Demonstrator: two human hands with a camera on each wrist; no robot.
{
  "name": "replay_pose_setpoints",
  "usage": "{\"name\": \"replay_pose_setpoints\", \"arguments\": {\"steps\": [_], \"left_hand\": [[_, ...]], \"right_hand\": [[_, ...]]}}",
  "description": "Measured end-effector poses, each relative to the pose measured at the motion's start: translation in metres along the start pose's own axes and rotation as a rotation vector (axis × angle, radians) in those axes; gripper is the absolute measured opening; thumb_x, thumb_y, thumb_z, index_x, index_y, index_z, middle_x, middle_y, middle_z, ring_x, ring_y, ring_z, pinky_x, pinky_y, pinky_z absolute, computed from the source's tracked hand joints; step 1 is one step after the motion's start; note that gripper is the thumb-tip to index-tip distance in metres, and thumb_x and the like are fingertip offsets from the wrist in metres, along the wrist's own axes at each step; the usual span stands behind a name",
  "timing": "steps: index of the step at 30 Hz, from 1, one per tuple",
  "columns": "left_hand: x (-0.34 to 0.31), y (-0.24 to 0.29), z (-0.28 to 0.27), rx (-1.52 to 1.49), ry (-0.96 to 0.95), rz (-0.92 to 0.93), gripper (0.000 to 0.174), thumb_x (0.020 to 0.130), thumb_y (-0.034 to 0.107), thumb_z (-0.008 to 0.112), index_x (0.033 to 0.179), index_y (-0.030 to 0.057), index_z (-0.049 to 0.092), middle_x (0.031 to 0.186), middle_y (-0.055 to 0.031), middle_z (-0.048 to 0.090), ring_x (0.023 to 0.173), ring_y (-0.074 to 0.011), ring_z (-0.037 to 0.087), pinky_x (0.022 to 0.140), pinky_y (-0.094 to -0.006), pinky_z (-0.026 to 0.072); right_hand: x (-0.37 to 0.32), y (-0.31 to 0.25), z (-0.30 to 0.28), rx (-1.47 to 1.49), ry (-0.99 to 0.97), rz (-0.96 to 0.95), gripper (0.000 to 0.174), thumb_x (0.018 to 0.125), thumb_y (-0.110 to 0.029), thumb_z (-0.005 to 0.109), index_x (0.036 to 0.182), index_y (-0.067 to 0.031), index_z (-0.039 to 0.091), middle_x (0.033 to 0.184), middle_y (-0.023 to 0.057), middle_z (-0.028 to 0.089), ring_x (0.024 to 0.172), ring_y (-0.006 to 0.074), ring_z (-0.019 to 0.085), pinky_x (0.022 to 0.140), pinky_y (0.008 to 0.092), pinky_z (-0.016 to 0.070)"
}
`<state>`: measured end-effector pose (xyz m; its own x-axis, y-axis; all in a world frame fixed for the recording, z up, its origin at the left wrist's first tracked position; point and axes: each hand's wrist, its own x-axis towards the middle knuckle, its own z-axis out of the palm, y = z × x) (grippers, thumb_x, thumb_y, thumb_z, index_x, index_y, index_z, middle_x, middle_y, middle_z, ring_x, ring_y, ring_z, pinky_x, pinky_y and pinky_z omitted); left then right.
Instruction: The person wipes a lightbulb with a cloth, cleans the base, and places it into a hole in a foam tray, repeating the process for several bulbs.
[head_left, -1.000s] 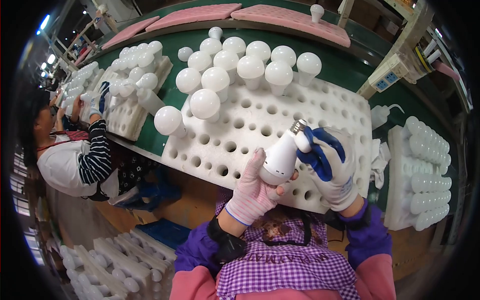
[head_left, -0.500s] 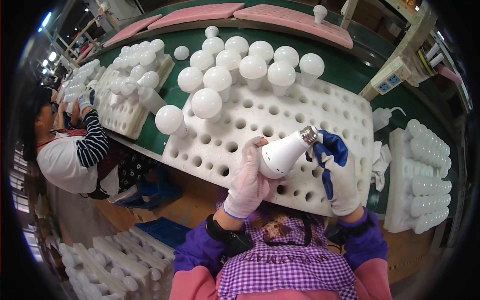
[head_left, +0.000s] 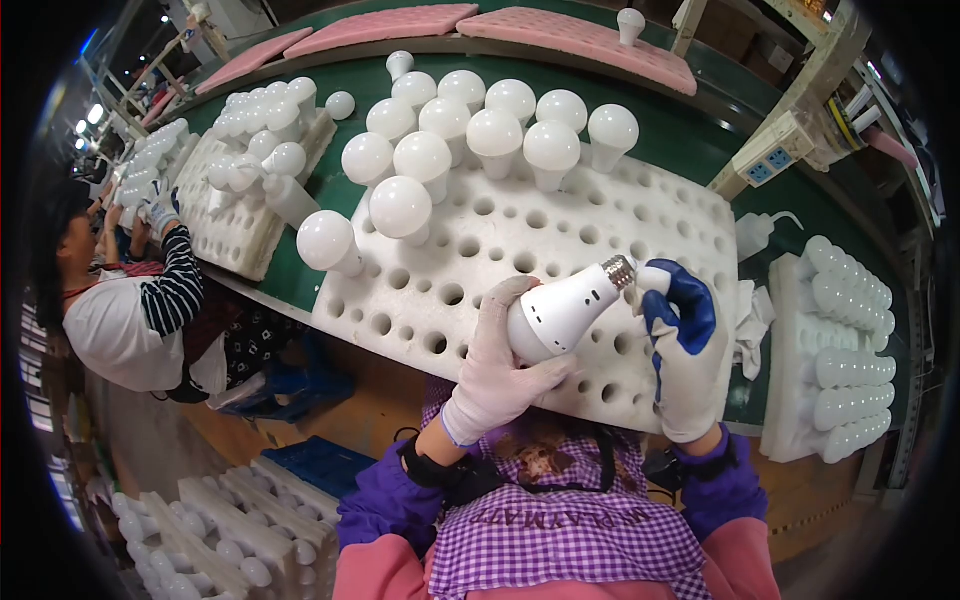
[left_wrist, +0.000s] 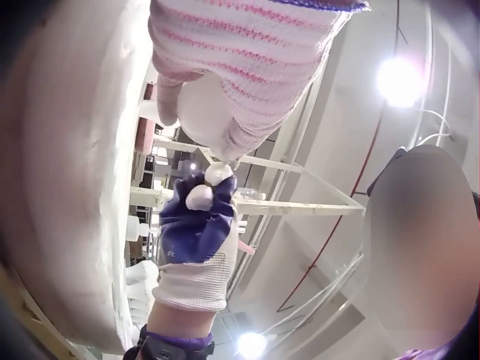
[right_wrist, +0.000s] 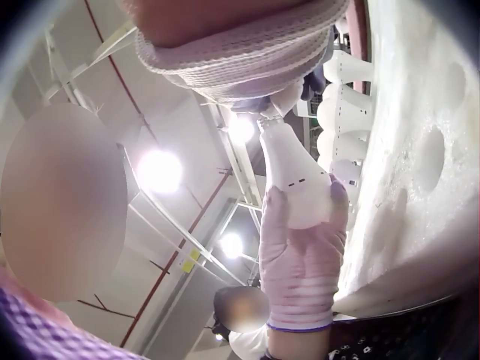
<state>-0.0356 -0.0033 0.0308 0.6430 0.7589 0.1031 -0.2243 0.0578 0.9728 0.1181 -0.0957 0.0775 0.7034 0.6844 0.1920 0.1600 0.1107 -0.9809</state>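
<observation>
Gripping the tilted white bulb [head_left: 552,318] by its rounded end, my left hand [head_left: 495,388] curls fingers and thumb around it above the holed foam tray [head_left: 500,235], while the bent fingers of my right hand [head_left: 688,365] pinch a small white piece [head_left: 655,277] just beside the metal screw base [head_left: 619,271].

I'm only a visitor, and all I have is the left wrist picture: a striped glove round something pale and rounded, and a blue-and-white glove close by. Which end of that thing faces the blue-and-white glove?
Observer: The head view shows a light bulb in the left hand, its metal screw base facing the right hand.

Visitor: Does anyone else work there?

Observer: Yes, at the head view's left another person in striped sleeves is beside a neighbouring foam board.
</observation>
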Motion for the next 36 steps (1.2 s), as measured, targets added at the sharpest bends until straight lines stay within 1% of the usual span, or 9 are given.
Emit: {"name": "replay_pose_setpoints", "arguments": {"steps": [2, 5, 8, 10, 16, 22, 27, 32, 36], "left_hand": [[-0.001, -0.002, 0.002, 0.149, 0.006, 0.078, 0.074, 0.07, 0.01, 0.077, 0.129, 0.0018, 0.034, 0.117, -0.0119, 0.045, 0.1, -0.017, 0.054, 0.078, -0.03, 0.0525], [-0.002, 0.002, 0.005, 0.059, 0.018, -0.052, 0.074, 0.068, 0.01, 0.077, 0.129, 0.0012, 0.035, 0.119, -0.0123, 0.045, 0.107, -0.0196, 0.05, 0.084, -0.0318, 0.0496], [-0.002, -0.002, 0.006, 0.175, -0.032, -0.016, 0.074, 0.069, 0.001, 0.074, 0.13, 0.0034, 0.032, 0.118, -0.013, 0.043, 0.108, -0.0218, 0.053, 0.089, -0.0341, 0.0494], [0.0, 0.002, 0.007, 0.559, -0.021, 0.328, 0.075, 0.064, 0.0, 0.076, 0.127, 0.004, 0.036, 0.119, -0.0159, 0.043, 0.108, -0.0258, 0.053, 0.088, -0.0376, 0.0485], [0.001, -0.015, 0.009, 0.784, -0.035, 0.619, 0.076, 0.057, -0.001, 0.079, 0.123, 0.0046, 0.04, 0.122, -0.0199, 0.043, 0.109, -0.0372, 0.049, 0.09, -0.0383, 0.0443], [-0.002, -0.014, 0.009, 0.615, 0.035, 0.4, 0.082, 0.06, -0.001, 0.08, 0.128, 0.0045, 0.034, 0.126, -0.0163, 0.038, 0.112, -0.0258, 0.048, 0.093, -0.0344, 0.0434], [-0.001, -0.008, 0.004, 0.492, 0.015, 0.286, 0.081, 0.061, -0.002, 0.078, 0.128, 0.0046, 0.033, 0.127, -0.0163, 0.038, 0.111, -0.0257, 0.048, 0.093, -0.0351, 0.0427], [0.003, -0.006, 0.009, 0.72, 0.001, 0.596, 0.078, 0.055, -0.002, 0.077, 0.123, 0.0068, 0.04, 0.116, -0.0186, 0.046, 0.101, -0.0353, 0.052, 0.084, -0.0399, 0.0476], [0.012, -0.015, 0.005, 0.842, -0.12, 0.843, 0.075, 0.054, -0.002, 0.076, 0.121, 0.0076, 0.043, 0.112, -0.0187, 0.049, 0.096, -0.0371, 0.055, 0.078, -0.0405, 0.0498]], "right_hand": [[-0.006, 0.006, -0.002, -0.032, 0.04, -0.133, 0.03, 0.08, 0.001, 0.066, 0.109, -0.0008, 0.059, 0.104, 0.0085, 0.059, 0.089, 0.0142, 0.057, 0.073, 0.0249, 0.0473], [-0.01, 0.006, -0.008, -0.705, -0.016, -0.666, 0.046, 0.064, 0.0, 0.075, 0.108, -0.003, 0.062, 0.104, 0.0135, 0.058, 0.093, 0.0286, 0.056, 0.076, 0.0357, 0.0465], [-0.009, 0.016, -0.008, -0.85, -0.037, -0.881, 0.046, 0.061, -0.004, 0.074, 0.106, -0.0054, 0.063, 0.104, 0.0122, 0.057, 0.094, 0.0304, 0.054, 0.082, 0.0411, 0.0414], [-0.007, 0.008, -0.007, -0.866, -0.028, -0.827, 0.044, 0.063, -0.005, 0.072, 0.106, -0.006, 0.063, 0.104, 0.0113, 0.057, 0.095, 0.0301, 0.053, 0.084, 0.0413, 0.04], [0.005, -0.016, -0.001, -1.014, -0.077, -0.591, 0.036, 0.069, -0.013, 0.07, 0.104, -0.0082, 0.064, 0.099, 0.0074, 0.056, 0.094, 0.0285, 0.05, 0.086, 0.0416, 0.0353], [-0.009, -0.006, -0.005, -1.015, -0.08, -0.575, 0.034, 0.068, -0.012, 0.073, 0.101, -0.0085, 0.064, 0.099, 0.0075, 0.057, 0.094, 0.0279, 0.051, 0.085, 0.0408, 0.0362], [-0.015, 0.017, -0.01, -0.921, 0.002, -0.795, 0.036, 0.064, -0.004, 0.075, 0.097, -0.0062, 0.061, 0.102, 0.0115, 0.059, 0.091, 0.0304, 0.055, 0.079, 0.0403, 0.0425], [-0.004, -0.018, -0.007, -1.094, -0.092, -0.738, 0.038, 0.07, -0.012, 0.069, 0.108, -0.0076, 0.062, 0.096, 0.0079, 0.058, 0.088, 0.0276, 0.054, 0.079, 0.0403, 0.0386], [0.023, -0.029, -0.007, -1.128, -0.321, -0.516, 0.022, 0.073, -0.016, 0.065, 0.094, -0.0095, 0.065, 0.09, 0.0099, 0.059, 0.088, 0.0277, 0.056, 0.079, 0.0399, 0.0396]]}}
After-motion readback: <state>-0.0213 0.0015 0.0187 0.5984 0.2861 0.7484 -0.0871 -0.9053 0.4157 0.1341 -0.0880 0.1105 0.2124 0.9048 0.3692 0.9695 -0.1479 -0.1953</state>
